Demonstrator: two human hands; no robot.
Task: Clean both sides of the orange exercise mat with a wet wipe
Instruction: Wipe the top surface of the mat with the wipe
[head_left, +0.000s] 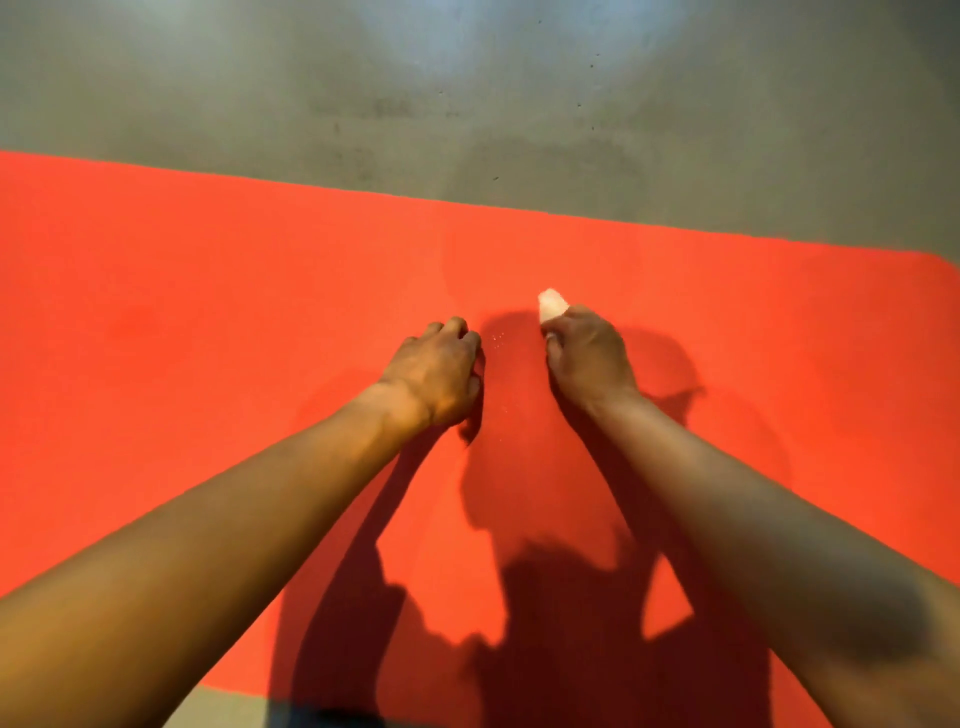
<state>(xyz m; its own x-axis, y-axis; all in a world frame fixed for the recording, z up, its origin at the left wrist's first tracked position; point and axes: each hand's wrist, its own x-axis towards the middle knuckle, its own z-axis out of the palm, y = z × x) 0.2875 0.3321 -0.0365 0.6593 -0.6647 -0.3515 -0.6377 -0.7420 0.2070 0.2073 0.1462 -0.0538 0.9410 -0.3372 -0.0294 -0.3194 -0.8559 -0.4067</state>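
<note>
I see my right hand (587, 358) fisted around the wet wipe (550, 304), whose bunched white end pokes out beyond the knuckles. My left hand (436, 369) rests beside it on the orange mat (208, 312), fingers curled under with nothing showing in them. The mat lies flat on the grey floor (467, 104).

both hands (511, 361) on mat (208, 312), wipe (550, 304) in right hand, floor (467, 104) beyond mat
</note>
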